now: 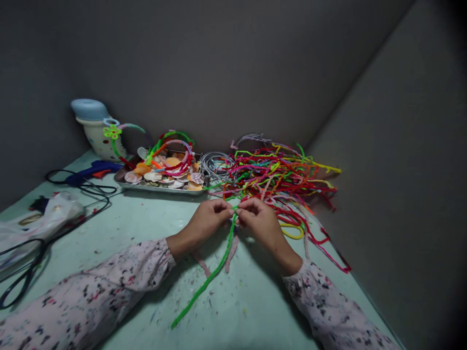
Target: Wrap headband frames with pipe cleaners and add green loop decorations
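Observation:
A green pipe cleaner (218, 270) runs from between my fingertips down and left over the table. My left hand (208, 219) pinches it near its upper end with thumb and finger. Close beside it, my right hand (260, 221) pinches the same green stem, the fingertips of both hands nearly touching. Pale pink fuzzy pieces (232, 253) show beneath and beside the green one. What lies directly behind the fingers is partly hidden.
Behind my hands stand a metal tray (164, 190) of shells and fuzzy rings, a wire coil (218, 165) and a heap of coloured pipe cleaners (277, 175). On the left are a cup (100, 133), a blue tool (85, 174), black cable and a plastic bag (60, 211).

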Available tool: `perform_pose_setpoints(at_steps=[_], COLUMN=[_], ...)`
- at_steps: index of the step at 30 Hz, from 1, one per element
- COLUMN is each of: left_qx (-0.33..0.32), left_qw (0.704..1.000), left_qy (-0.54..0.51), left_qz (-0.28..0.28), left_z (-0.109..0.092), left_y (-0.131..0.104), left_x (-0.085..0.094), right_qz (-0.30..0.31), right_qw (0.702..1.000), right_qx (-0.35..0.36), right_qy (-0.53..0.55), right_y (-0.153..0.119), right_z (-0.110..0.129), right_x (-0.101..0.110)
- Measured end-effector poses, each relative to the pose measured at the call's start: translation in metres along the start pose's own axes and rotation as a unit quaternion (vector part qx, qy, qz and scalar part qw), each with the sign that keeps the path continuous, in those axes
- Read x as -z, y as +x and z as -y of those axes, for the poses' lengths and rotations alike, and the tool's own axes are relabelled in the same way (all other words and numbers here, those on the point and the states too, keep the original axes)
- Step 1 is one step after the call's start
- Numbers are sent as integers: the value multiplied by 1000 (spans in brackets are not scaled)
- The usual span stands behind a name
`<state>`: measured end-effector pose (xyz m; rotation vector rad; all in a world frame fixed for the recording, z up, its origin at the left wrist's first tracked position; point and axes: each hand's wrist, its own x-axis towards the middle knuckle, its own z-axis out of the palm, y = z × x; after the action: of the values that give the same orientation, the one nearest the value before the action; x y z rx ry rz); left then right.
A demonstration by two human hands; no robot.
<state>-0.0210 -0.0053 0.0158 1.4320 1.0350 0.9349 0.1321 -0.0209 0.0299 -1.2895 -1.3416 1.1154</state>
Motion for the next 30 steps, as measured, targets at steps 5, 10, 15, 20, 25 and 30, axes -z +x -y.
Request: perform_pose_setpoints(at_steps=[5,10,15,20,25,30], left_qx=[-8,-21,-23,-27,-26,-30], left_qw=[1000,1000,999,1000,999,999], left_qy=[11,21,25,14,29,31], left_qz=[-9,-11,-13,-8,-10,-8], left_z=[1,1,3,3,1,0], left_y=[0,0,0,0,0,-1], left_x=[0,0,0,0,0,0], right_qz=[5,14,16,14,17,16], right_qw=[1000,1000,1000,1000,1000,1000], right_qx=[12,11,12,0,-9,-14], right_qy=[6,12,9,12,14,21], right_y=[-1,0,1,0,-1,-1], right_z=[-3,-6,-6,-6,-3,-1], right_x=[-1,0,0,0,-1,-1])
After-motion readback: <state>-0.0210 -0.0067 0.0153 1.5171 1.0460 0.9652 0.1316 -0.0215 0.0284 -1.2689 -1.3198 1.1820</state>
